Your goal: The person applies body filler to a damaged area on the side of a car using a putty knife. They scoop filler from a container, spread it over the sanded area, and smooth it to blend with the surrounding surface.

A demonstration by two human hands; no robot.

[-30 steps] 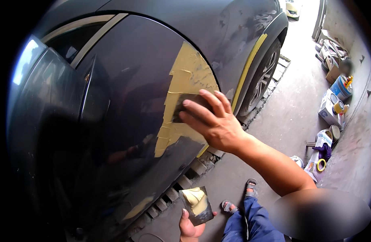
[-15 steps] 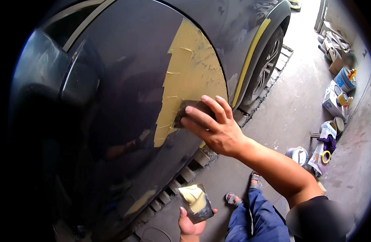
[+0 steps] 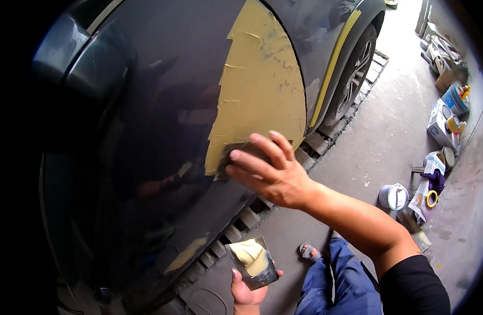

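Note:
A broad patch of yellow body filler [image 3: 262, 89] covers part of the dark car door [image 3: 168, 100]. My right hand [image 3: 275, 170] presses a dark, flat filler spreader [image 3: 233, 156] against the lower end of that patch, fingers laid over its back. Low in the view, my left hand [image 3: 247, 294] holds up a dark square mixing plate [image 3: 262, 281] by its edges, thumb on one side and a fingertip showing on the other. A thick heap of pale yellow filler [image 3: 250, 255] sits on the plate.
Yellow filler also lines the wheel arch [image 3: 333, 65] above the wheel [image 3: 354, 79]. A side mirror [image 3: 89, 63] juts out at left. Along the right wall stand a white tub [image 3: 393, 197], a roll of yellow tape [image 3: 432, 198], a box [image 3: 441, 126] and a blue bucket [image 3: 455, 100]. Floor grating runs beneath the car.
My right hand and the spreader have moved down the patch to its lower edge, leaving the filler behind smoother. The plate in my left hand stays almost still. The view has shifted slightly.

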